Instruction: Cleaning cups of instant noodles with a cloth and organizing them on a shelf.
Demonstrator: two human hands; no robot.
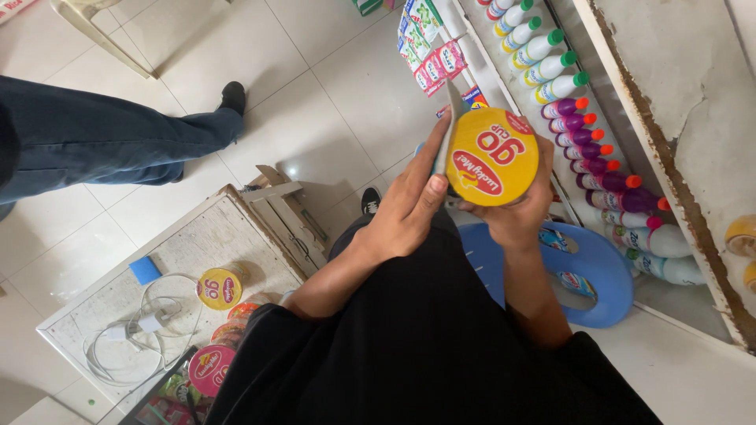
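A yellow-lidded instant noodle cup point(491, 157) is held up in front of the body, lid toward the camera, above a blue plastic stool point(602, 275). The right hand point(520, 216) is closed about the cup from below and behind, its fingers wrapped round the far wall and mostly hidden by the lid. The left hand point(405, 205) is held flat against the cup's left side, the thumb lying along the rim and the fingers point(429, 145) extended upward. Between those fingers and the cup a thin grey card-like piece point(450, 118) is pressed edge-on; its kind cannot be told.

Beyond the fingers, a shelf rack point(677, 212) carries a row of white bottles with green caps point(543, 55) and, nearer, purple bottles with orange caps point(587, 149). Small sachet strips point(429, 47) hang further off. Below the left wrist a low desk point(197, 236) bears a second yellow noodle cup point(220, 288), a pink-lidded cup point(209, 368), a white cable point(134, 330) and a blue sponge-like block point(145, 269). Another person's trouser leg in blue denim point(94, 134) is seen well apart, across the floor.

The step in hand is judged to be a handling or inspection of the cup with the flat piece applied at its side. The next move is judged to call for a steady hold by the right hand while the flat piece is guided along the rim by the left.
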